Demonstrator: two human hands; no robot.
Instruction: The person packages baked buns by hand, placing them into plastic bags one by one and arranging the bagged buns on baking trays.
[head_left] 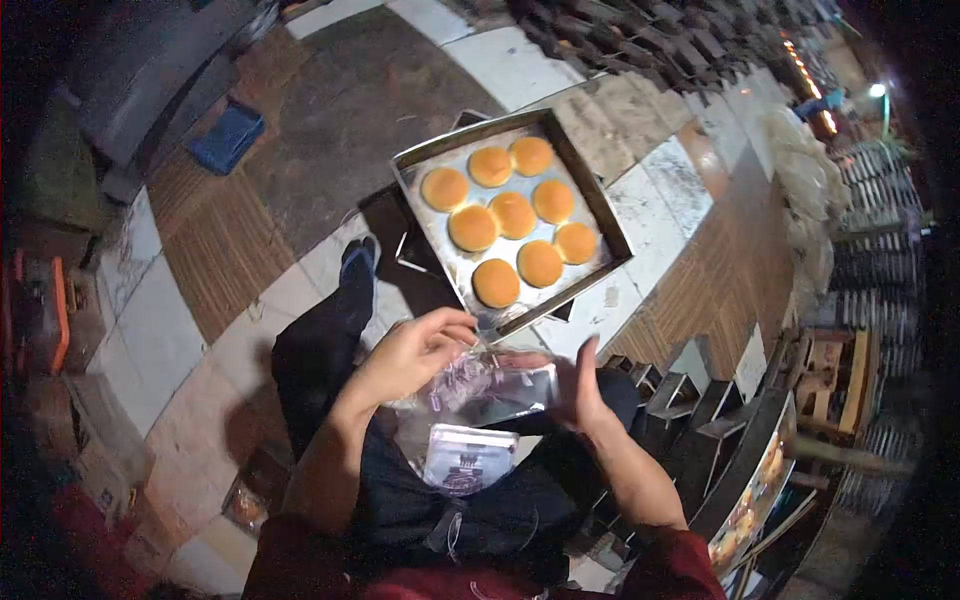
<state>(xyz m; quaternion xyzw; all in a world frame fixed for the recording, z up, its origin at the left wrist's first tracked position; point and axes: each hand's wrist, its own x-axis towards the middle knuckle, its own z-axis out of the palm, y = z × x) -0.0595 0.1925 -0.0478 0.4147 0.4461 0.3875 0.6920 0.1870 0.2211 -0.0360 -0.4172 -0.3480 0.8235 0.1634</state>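
Note:
A clear plastic bag (485,390) with printing is spread between my hands over my lap. My left hand (412,358) has its fingers curled at the bag's upper left edge. On the other side my right hand (583,392) holds the bag, thumb raised and fingers stretched along it, partly seen through the plastic. Just below lies a stack of printed clear bags (470,458) on my lap. Beyond my hands is a metal tray (615,248) with several round golden buns (512,214), apart from both hands.
The tray rests on another dark tray (415,252) on the tiled floor. A blue plastic basket (228,136) sits at the upper left. Dark metal racks (690,410) and a container of packed goods (745,500) stand at my right. Stacked dark trays (680,45) line the back.

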